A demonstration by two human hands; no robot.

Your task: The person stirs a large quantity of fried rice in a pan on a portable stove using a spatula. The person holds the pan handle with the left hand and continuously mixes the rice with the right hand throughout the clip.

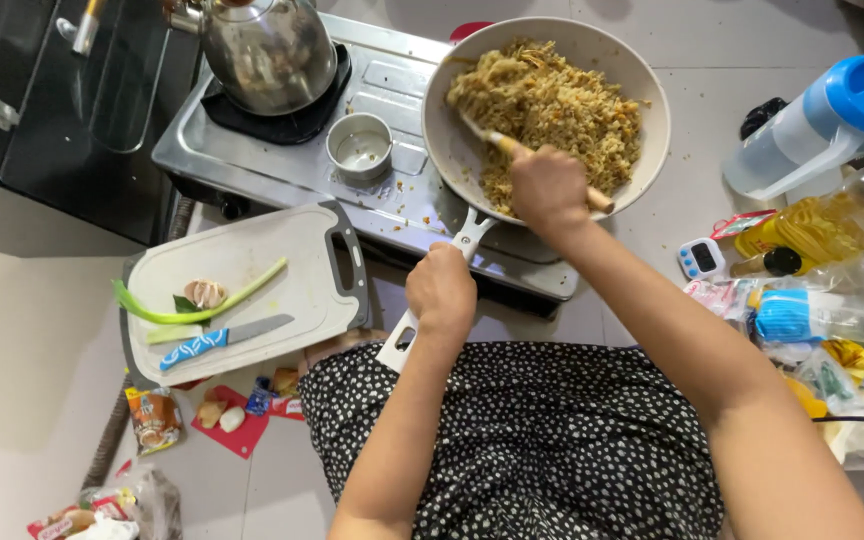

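Left hand (441, 290) closed round white pan handle (432, 300); right hand (549, 187) grips wooden spatula (512, 147), stirring noodles (547, 105) in pan (652, 130) on stove (392, 190). Noodles look mostly cooked. Leek (202, 305) and knife (222, 340) unused on cutting board (252, 255).

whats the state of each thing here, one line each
left hand: closed around the pan handle
right hand: gripping the wooden utensil
pan: on the stove, full of noodles
wooden utensil: tip buried in the noodles
kettle: lid on, sitting on the other burner
metal cup: upright on the stove
knife: lying flat on the cutting board
green onion: uncut, on the board
jug: blue lid closed
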